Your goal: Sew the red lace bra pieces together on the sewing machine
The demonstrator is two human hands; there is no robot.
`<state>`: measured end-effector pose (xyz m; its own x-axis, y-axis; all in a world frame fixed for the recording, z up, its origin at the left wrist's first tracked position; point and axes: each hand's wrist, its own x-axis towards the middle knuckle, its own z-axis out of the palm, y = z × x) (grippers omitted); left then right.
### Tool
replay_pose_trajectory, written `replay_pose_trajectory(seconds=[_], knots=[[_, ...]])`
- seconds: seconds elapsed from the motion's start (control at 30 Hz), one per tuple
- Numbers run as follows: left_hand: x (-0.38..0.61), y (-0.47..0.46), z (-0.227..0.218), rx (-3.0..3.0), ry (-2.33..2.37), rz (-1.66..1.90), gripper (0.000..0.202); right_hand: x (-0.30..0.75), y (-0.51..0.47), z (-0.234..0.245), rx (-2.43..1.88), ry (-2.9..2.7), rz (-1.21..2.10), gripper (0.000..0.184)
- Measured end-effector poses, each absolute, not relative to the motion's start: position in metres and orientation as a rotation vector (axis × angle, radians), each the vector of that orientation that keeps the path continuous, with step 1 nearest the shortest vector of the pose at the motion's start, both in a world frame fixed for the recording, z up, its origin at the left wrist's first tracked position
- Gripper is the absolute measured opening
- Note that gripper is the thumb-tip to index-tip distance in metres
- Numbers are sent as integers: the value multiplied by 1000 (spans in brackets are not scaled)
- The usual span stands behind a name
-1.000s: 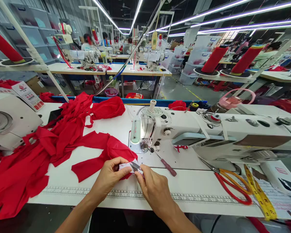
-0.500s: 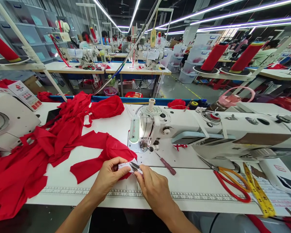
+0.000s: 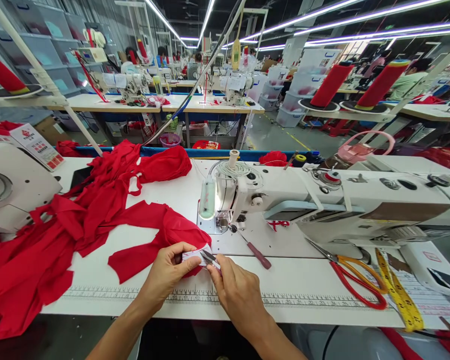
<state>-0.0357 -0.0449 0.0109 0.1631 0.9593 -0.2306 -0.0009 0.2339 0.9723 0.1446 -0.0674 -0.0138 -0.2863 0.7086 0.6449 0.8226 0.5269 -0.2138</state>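
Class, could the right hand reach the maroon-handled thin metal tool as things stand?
Probably yes: the tool lies nearby, nothing visibly between, though the right hand holds small pointed metal snips.

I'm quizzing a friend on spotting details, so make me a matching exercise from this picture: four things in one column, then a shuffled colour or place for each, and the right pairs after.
Things
1. Scissors
2. White slip
3. Tape measure
4. Grey pointed tool

Colours and places
A. Held in the right hand
B. Yellow with dark markings
C. One red handle, one orange
D. Pinched by the left hand

Pairs
1-C, 2-D, 3-B, 4-A
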Motion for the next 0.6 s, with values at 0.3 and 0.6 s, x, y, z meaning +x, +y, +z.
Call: replay_pose_trajectory(seconds=[0.3,0.6], knots=[[-33,-45,12,1103,1208,965,34,145,-69,-14,-1270,-2075,-229,26],[-29,-45,16,1117,1194,940,33,140,-71,-18,-1279,-2030,-196,23]])
